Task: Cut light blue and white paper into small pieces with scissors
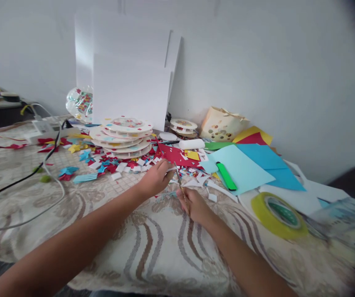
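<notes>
My left hand (pixel 155 180) is closed in a pinch over the tablecloth, with a small white piece (pixel 171 168) showing at its fingertips, perhaps paper. Lower and to the right, my right hand (pixel 195 203) grips a thin brownish stick-like tool (pixel 179 180), its upper end close to the white piece. What kind of tool it is cannot be made out. Just beyond both hands lie scattered paper scraps (pixel 139 162) in white, red and blue, and a red sheet (pixel 172 154).
Stacked white paper rings (pixel 128 144) stand behind the left hand, before leaning white boards (pixel 130 82). At right are a green cutter (pixel 226 176), coloured sheets (pixel 242 165) and a yellow tape roll (pixel 265 214). Cables (pixel 61 194) cross the left side.
</notes>
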{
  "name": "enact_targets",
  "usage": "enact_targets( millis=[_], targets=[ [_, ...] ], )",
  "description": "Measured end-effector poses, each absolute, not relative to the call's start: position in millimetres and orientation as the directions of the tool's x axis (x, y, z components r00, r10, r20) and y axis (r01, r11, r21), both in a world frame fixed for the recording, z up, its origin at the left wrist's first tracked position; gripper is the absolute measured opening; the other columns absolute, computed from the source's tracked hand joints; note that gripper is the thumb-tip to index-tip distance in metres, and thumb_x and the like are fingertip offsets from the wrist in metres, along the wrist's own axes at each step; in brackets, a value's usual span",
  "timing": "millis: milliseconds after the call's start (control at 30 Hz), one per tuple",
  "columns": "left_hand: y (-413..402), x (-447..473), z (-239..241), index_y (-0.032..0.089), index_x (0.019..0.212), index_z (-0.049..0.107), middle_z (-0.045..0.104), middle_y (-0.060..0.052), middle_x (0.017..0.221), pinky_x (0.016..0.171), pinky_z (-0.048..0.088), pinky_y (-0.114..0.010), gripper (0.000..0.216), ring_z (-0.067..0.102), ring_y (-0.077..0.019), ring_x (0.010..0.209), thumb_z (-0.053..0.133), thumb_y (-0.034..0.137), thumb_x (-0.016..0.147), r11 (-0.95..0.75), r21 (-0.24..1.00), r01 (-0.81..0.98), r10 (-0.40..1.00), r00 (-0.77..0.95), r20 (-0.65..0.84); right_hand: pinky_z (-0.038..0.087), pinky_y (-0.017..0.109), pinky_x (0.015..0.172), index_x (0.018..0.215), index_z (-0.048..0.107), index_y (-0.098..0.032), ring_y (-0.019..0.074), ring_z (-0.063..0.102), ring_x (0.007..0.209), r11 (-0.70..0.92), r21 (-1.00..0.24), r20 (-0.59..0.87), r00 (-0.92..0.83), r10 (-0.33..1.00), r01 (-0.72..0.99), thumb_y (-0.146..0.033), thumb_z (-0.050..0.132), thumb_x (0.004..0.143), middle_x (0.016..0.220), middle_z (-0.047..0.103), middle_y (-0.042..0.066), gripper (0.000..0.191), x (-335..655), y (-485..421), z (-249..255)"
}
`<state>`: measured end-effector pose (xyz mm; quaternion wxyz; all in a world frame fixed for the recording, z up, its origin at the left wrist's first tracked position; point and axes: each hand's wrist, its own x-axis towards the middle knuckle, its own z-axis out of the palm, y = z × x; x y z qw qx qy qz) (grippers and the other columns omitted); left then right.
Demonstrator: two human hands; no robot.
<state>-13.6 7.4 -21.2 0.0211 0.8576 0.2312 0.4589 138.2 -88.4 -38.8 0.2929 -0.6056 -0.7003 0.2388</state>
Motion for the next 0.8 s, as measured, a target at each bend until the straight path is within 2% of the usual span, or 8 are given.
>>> enact_targets(
  millis=[133, 433, 567, 667, 800],
  targets=[
    [8.7, -13.7, -21.5, 0.018, 0.077, 0.046, 0.050, -0.002, 0.070, 0.063, 0.042, -0.026, 0.009, 0.049, -0.0131, 0.066, 0.041, 0.021, 0.084, -0.865, 0.286, 0.413, 0.470, 0.462, 0.752, 0.028, 0.022, 0.047, 0.059, 0.039, -0.018, 0.0096, 0.041, 0.046, 0.140, -0.712, 0.105, -0.093, 0.990, 0.689, -0.060, 0.024, 0.085, 0.049, 0.043, -0.002, 0.052, 138.7, -88.5, -40.3],
    [5.1, -13.3, -18.3, 0.017, 0.078, 0.048, 0.051, -0.003, 0.071, 0.062, 0.043, -0.026, 0.009, 0.051, -0.0141, 0.068, 0.043, 0.021, 0.083, -0.861, 0.276, 0.427, 0.470, 0.462, 0.752, 0.026, 0.022, 0.047, 0.061, 0.038, -0.018, 0.0094, 0.039, 0.048, 0.142, -0.725, 0.094, -0.108, 0.990, 0.674, -0.060, 0.022, 0.086, 0.052, 0.041, -0.002, 0.052, 138.3, -91.2, -38.8],
    [6.4, -14.2, -18.8, 0.016, 0.086, 0.054, 0.054, -0.004, 0.072, 0.063, 0.044, -0.025, 0.013, 0.053, -0.0136, 0.068, 0.043, 0.022, 0.084, -0.886, 0.246, 0.393, 0.422, 0.463, 0.780, 0.024, 0.023, 0.047, 0.063, 0.037, -0.018, 0.0095, 0.037, 0.047, 0.125, -0.701, 0.081, -0.096, 0.992, 0.702, -0.060, 0.020, 0.086, 0.051, 0.040, -0.003, 0.051, 136.4, -90.4, -37.6],
    [7.6, -14.0, -20.7, 0.015, 0.093, 0.057, 0.056, -0.005, 0.075, 0.063, 0.045, -0.024, 0.016, 0.055, -0.0119, 0.069, 0.044, 0.022, 0.084, -0.915, 0.223, 0.335, 0.358, 0.420, 0.834, 0.025, 0.024, 0.049, 0.063, 0.038, -0.018, 0.0100, 0.038, 0.049, 0.156, -0.655, 0.136, -0.088, 0.987, 0.739, -0.058, 0.020, 0.087, 0.052, 0.041, -0.003, 0.051, 134.1, -89.1, -36.1],
    [5.6, -10.5, -23.7, 0.016, 0.095, 0.059, 0.059, -0.005, 0.080, 0.066, 0.047, -0.023, 0.017, 0.057, -0.0114, 0.074, 0.046, 0.021, 0.084, -0.915, 0.263, 0.306, 0.362, 0.336, 0.870, 0.025, 0.024, 0.049, 0.062, 0.038, -0.018, 0.0099, 0.038, 0.049, 0.147, -0.657, 0.123, -0.087, 0.989, 0.739, -0.059, 0.020, 0.087, 0.052, 0.040, -0.003, 0.051, 133.2, -89.7, -33.8]
  ],
)
